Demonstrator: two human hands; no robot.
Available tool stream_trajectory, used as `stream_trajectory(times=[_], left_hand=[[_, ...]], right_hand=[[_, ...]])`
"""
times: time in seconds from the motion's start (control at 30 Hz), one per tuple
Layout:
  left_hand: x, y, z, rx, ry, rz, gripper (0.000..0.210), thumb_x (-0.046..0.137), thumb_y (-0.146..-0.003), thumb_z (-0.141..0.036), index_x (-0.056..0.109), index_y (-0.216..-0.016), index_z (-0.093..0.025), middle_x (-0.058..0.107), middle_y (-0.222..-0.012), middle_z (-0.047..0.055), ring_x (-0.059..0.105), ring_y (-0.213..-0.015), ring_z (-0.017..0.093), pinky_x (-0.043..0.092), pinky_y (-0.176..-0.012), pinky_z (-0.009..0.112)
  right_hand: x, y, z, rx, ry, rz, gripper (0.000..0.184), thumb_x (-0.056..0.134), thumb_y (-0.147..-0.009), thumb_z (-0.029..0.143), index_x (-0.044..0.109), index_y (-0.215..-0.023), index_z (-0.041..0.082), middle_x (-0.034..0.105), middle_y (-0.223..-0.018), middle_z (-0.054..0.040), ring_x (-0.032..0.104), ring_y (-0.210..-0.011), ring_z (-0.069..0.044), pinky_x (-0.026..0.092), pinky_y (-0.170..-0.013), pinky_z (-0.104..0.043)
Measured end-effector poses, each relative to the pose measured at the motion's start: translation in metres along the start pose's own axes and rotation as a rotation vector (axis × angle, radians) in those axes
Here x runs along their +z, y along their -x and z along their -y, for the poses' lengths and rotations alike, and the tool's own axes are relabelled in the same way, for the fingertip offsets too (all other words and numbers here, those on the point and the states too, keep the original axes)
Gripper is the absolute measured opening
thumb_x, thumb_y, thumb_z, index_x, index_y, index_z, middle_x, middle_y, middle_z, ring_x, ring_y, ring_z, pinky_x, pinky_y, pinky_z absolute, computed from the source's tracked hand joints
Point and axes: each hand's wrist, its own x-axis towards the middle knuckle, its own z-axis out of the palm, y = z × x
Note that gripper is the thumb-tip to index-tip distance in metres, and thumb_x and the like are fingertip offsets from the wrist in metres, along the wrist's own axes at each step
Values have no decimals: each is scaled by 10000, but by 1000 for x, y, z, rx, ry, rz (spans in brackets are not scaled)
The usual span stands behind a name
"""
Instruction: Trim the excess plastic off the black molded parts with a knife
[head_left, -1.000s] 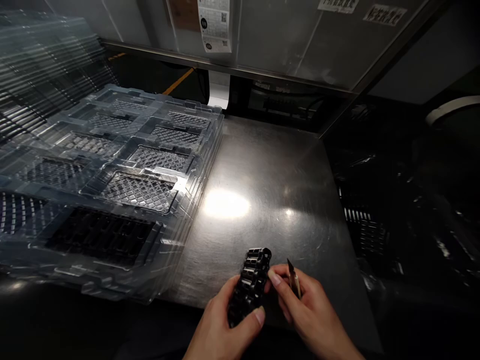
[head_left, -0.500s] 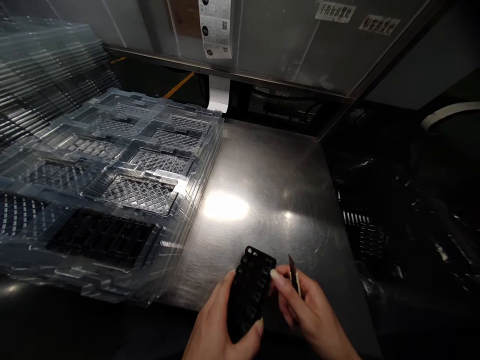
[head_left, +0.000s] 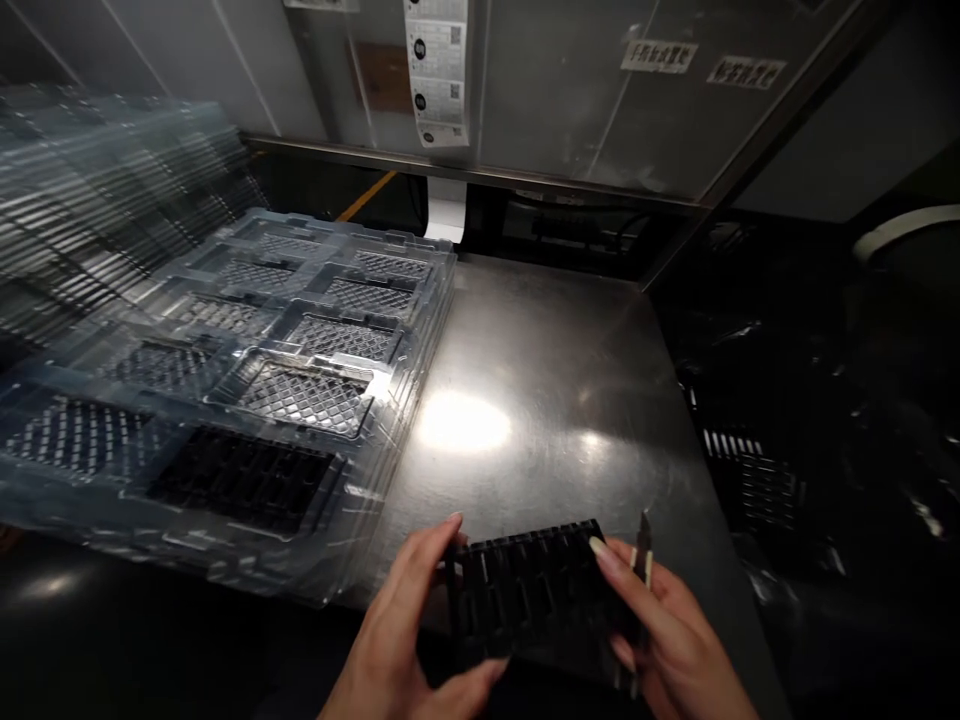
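Observation:
A black ribbed phone case (head_left: 532,590) is held lengthwise across, low over the metal table. My left hand (head_left: 401,625) is closed around its left end, fingers at the far edge and thumb near the lower edge. At the other end my right hand (head_left: 667,630) grips the case between thumb and fingers. A small pointed blade (head_left: 643,540) with a pale handle sticks up between the fingers of that same hand. The lower side of the case is dark and hard to make out.
A stack of clear plastic trays (head_left: 360,450) stands on the left, a black ribbed case (head_left: 244,475) in its nearest pocket. More trays (head_left: 112,200) are piled behind. Below a grey panel with labels (head_left: 660,57) is the metal table (head_left: 555,350). Dark glossy plastic (head_left: 757,480) lies on the right.
The phone case has turned from upright to crosswise, and its other face now shows. My left hand has moved left and my right hand right, with the blade still in it.

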Motion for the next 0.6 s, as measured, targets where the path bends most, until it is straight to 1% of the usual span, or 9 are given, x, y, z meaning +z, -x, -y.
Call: stream_trajectory(times=[0.07, 0.17, 0.23, 0.33, 0.4, 0.43, 0.47, 0.53, 0.6], left_hand=[[-1, 2, 2, -4, 45, -34, 870, 863, -867, -366, 371, -1577, -467, 594, -1491, 23, 630, -1331, 290, 514, -1133, 348], [0, 3, 2, 0, 93, -42, 879, 893, -846, -368, 390, -1559, -475, 639, -1462, 5, 658, -1305, 279, 513, -1131, 355], [0, 3, 0, 12, 111, -45, 882, 911, -828, -353, 415, -1546, -477, 661, -1434, -2, 673, -1280, 274, 524, -1111, 345], [-4, 1, 0, 46, 111, -36, 880, 923, -806, -342, 447, -1534, -477, 660, -1431, 11, 670, -1267, 298, 533, -1087, 361], [-6, 0, 0, 7, 96, 38, 892, 948, -759, -363, 491, -1518, -471, 648, -1449, 32, 635, -1302, 341, 520, -1093, 399], [-5, -1, 0, -68, 125, 108, 891, 962, -732, -380, 523, -1505, -457, 666, -1415, 45, 640, -1281, 349, 520, -1076, 409], [-2, -3, -1, -173, 207, 199, 883, 968, -713, -402, 553, -1492, -433, 693, -1349, 58, 665, -1227, 347, 531, -1034, 413], [7, -5, -5, -403, 538, 388, 866, 964, -692, -451, 593, -1469, -355, 732, -1183, 65, 723, -1075, 315, 544, -935, 398], [17, -8, -11, -529, 946, 523, 819, 951, -688, -475, 637, -1411, -254, 755, -1078, 71, 753, -971, 283, 531, -877, 373]], right_hand=[[2, 4, 2, 36, -53, -63, 402, 927, -811, 544, 715, -882, 208, 498, -650, 59, 378, -517, -63, 352, -435, -147], [4, 9, 3, 49, -78, -109, 426, 960, -753, 560, 739, -881, 219, 501, -648, 53, 388, -510, -74, 375, -420, -157], [2, 12, 1, 46, -85, -125, 404, 956, -761, 547, 749, -905, 232, 515, -655, 48, 402, -502, -86, 388, -408, -173], [-2, 15, 0, 67, -101, -202, 403, 936, -791, 526, 760, -1045, 266, 634, -753, 15, 524, -566, -135, 457, -436, -201], [-3, 17, 2, 60, -124, -254, 437, 906, -811, 557, 754, -1117, 284, 704, -852, -9, 598, -639, -169, 501, -479, -226], [-1, 17, 4, 37, -131, -243, 442, 878, -829, 590, 757, -1118, 278, 714, -856, -15, 605, -642, -170, 506, -500, -237], [1, 18, 8, 4, -128, -191, 450, 844, -848, 625, 763, -1104, 263, 713, -834, -17, 587, -607, -156, 488, -502, -241], [8, 17, 16, -78, -68, -15, 483, 786, -887, 658, 770, -1119, 234, 718, -817, -28, 513, -513, -105, 395, -477, -233], [15, 15, 22, -163, 67, 127, 492, 767, -915, 636, 762, -1179, 222, 744, -865, -54, 450, -467, -67, 317, -475, -229]])
